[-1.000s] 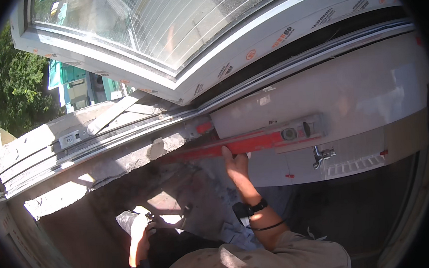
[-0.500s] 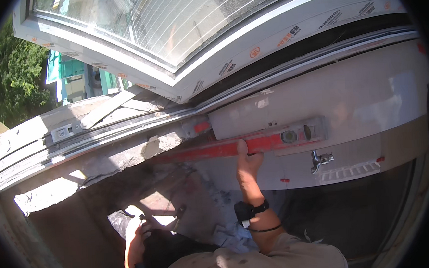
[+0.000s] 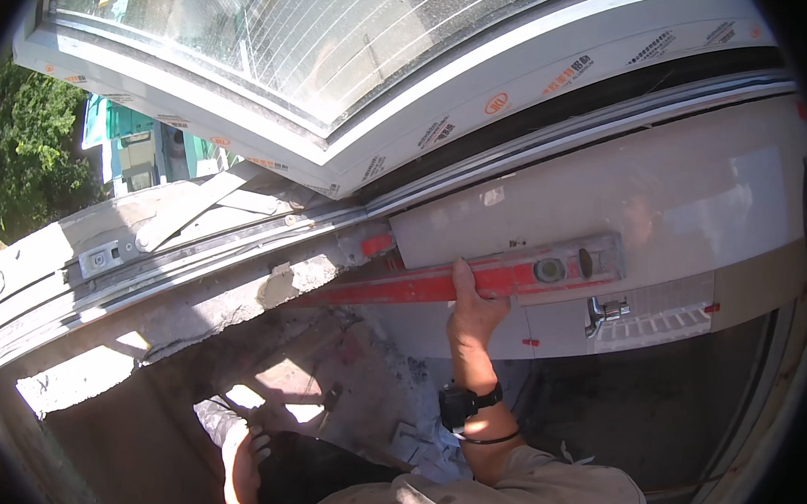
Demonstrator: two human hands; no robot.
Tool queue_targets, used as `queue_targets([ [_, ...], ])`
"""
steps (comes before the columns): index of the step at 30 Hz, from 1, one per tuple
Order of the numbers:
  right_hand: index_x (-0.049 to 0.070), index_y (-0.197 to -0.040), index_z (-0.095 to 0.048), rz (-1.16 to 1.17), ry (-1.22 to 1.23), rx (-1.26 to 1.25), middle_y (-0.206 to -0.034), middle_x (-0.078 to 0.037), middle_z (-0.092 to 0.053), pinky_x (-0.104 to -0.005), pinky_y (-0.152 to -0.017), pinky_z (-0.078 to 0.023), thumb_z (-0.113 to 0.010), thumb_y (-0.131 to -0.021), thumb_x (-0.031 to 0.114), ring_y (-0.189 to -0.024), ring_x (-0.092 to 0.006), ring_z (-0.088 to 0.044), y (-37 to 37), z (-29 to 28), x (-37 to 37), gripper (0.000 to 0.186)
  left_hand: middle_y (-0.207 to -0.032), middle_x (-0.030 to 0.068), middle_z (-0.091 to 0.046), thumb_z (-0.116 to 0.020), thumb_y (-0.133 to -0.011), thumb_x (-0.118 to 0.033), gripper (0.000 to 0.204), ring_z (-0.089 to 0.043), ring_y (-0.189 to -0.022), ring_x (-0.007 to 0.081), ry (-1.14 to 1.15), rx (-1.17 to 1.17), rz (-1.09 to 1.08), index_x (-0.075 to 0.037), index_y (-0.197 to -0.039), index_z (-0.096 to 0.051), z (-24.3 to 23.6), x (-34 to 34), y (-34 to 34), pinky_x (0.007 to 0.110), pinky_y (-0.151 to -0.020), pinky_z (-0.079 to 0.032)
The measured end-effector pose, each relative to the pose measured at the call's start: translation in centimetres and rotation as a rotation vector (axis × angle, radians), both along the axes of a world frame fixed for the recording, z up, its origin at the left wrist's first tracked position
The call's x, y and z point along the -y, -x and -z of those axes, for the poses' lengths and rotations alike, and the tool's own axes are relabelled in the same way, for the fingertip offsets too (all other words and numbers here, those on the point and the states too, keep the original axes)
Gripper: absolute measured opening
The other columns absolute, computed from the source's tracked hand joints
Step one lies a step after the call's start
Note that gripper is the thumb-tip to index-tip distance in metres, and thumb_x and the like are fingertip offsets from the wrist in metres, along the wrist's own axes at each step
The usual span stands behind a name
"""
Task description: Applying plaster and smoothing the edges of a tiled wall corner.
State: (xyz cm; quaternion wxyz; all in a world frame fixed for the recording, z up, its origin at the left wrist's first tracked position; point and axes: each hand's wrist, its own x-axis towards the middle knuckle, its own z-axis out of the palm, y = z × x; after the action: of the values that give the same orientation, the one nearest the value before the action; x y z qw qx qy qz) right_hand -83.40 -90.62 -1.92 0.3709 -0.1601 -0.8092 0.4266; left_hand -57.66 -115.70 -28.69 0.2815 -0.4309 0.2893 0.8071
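Observation:
A long red spirit level (image 3: 397, 289) lies level against the wall, on the lower edge of a pale grey panel (image 3: 658, 190) under the window frame. My right hand (image 3: 470, 311) grips the level near its middle, thumb up over its face, and presses it to the panel. A black watch (image 3: 468, 401) is on that wrist. My left hand (image 3: 239, 465) rests low at the left on dark cloth by my knee. Whether it holds anything is hidden in shadow.
The open white window sash (image 3: 431, 93) hangs out above. Its metal frame rail (image 3: 191, 246) runs over rough broken concrete (image 3: 240, 303). A small metal bracket (image 3: 608, 311) and red tile spacers (image 3: 529, 342) sit under the level. Debris lies on the floor (image 3: 406, 437).
My right hand has slid a little to the right along the level. My left hand has dropped slightly lower. The level stays against the panel.

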Motion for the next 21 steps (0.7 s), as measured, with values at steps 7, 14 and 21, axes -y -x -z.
queue_targets([
  [7,-0.007,-0.094,-0.071,-0.04,-0.152,0.045,-0.091,-0.014,-0.073,-0.0315,-0.077,-0.053,-0.079,-0.082,0.014,-0.082,-0.0179,-0.07,-0.3,-0.3,-0.6,0.026,-0.116,0.0084,-0.065,-0.057,-0.097,-0.028,0.037,-0.064,-0.096,0.022,0.02,0.01,0.012,-0.007,-0.127,-0.054,-0.9,0.4,0.1,0.034,-0.08,-0.051],
  [14,-0.007,-0.096,-0.07,-0.08,-0.129,0.016,-0.093,-0.011,-0.073,-0.0312,-0.079,-0.052,-0.079,-0.081,0.01,-0.083,-0.0167,-0.068,-0.1,-0.5,-0.3,0.025,-0.117,0.0087,-0.065,-0.059,-0.097,-0.032,0.04,-0.064,-0.096,0.0226,0.035,0.01,0.004,-0.009,-0.129,-0.054,-0.9,0.7,-0.1,0.035,-0.08,-0.05],
  [21,-0.006,-0.097,-0.068,-0.114,-0.096,0.019,-0.095,-0.007,-0.069,-0.0276,-0.081,-0.049,-0.078,-0.08,0.004,-0.084,-0.0128,-0.063,-0.2,-0.7,-0.2,0.022,-0.114,0.0073,-0.065,-0.062,-0.094,-0.034,0.041,-0.064,-0.093,0.02,0.065,0.009,0.006,-0.01,-0.127,-0.055,-1.3,0.2,0.1,0.033,-0.077,-0.051],
])
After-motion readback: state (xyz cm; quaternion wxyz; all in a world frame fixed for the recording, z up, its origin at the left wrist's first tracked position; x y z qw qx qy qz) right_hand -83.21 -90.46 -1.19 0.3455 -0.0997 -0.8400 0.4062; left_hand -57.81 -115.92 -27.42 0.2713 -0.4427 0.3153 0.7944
